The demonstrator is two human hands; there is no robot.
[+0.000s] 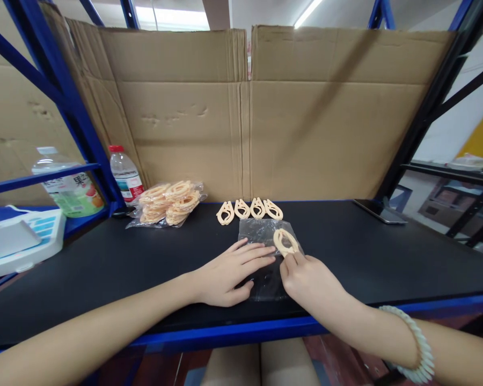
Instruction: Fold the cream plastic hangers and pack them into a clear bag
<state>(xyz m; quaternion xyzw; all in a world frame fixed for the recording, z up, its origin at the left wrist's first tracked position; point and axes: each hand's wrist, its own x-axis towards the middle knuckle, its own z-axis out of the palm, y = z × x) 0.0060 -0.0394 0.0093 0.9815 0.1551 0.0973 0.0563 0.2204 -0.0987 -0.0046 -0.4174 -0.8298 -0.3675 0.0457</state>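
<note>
looks like a packing station in a small warehouse or workshop: blue steel racking (64,102) with a black shelf (386,257) used as a bench, flattened cardboard (241,112) as a backdrop, a bagged batch of identical plastic pieces (167,202), loose ones in a row (249,209), a scale (20,241) alongside

Five loose beige clips (285,242), two bottles (125,174), one clear bag (265,252)
</note>
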